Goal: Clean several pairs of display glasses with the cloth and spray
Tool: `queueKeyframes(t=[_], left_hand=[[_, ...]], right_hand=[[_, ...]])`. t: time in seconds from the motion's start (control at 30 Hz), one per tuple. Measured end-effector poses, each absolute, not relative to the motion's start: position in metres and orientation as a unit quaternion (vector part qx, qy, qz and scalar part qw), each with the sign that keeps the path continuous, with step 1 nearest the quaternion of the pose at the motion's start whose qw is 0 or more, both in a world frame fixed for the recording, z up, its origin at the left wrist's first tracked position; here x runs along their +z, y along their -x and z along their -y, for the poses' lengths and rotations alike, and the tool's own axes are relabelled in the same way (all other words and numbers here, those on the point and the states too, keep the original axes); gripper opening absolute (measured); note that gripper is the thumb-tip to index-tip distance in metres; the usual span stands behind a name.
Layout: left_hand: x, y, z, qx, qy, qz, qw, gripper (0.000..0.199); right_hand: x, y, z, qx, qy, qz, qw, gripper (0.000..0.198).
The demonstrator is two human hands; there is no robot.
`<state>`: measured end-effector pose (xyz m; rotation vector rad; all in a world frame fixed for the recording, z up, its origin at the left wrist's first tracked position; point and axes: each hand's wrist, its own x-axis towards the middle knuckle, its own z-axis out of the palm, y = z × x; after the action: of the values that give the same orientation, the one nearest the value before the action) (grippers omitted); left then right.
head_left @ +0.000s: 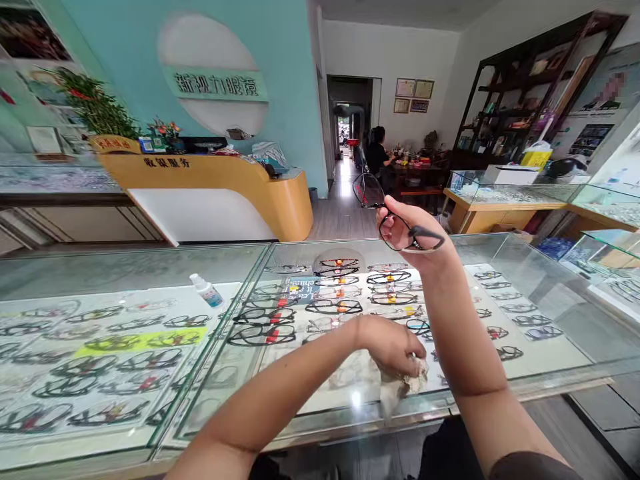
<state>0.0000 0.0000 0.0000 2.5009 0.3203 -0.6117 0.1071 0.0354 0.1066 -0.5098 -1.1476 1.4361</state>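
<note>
As I look through the head camera from my post, I judge the work in hand to be only partway along: the pair of glasses [369,191] is up in the air, and I cannot tell whether its lenses have been wiped. My right hand [407,223] is clamped on the frame, thumb and fingers pinching it near the middle, well above the glass-topped desk [360,431] with its arms unfolded. My left hand [395,347] is low over the near side of the desk, fingers bunched together around a crumpled pale cloth [416,381], part of which hangs below. Cloth and lenses are well apart, so no wiping shows at this instant. What I can count as done is that both items are gripped; any wiping left to do, and setting the glasses down, I can only infer. Rows of spectacle frames [334,306] lie beneath the glass, and a small spray bottle [206,291] stands off to the left.
</note>
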Motion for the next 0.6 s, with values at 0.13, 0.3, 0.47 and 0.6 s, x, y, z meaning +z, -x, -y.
queueKeyframes(t=[0.13, 0.3, 0.47, 0.6], left_hand=[[-0.026, -0.014, 0.013, -0.234, -0.941, -0.147, 0.194, 0.031], [-0.038, -0.016, 0.017, -0.185, -0.957, -0.192, 0.113, 0.022], [-0.022, -0.01, 0.034, -0.121, -0.966, -0.222, 0.062, 0.011], [0.026, 0.015, 0.058, 0.028, -0.972, -0.221, 0.073, 0.017]], right_hand=[[0.105, -0.109, -0.036, 0.602, 0.234, 0.511, 0.568, 0.047], [0.106, -0.109, -0.034, 0.559, 0.261, 0.518, 0.592, 0.046], [0.108, -0.108, -0.033, 0.534, 0.275, 0.5, 0.623, 0.042], [0.107, -0.112, -0.036, 0.494, 0.291, 0.506, 0.645, 0.039]])
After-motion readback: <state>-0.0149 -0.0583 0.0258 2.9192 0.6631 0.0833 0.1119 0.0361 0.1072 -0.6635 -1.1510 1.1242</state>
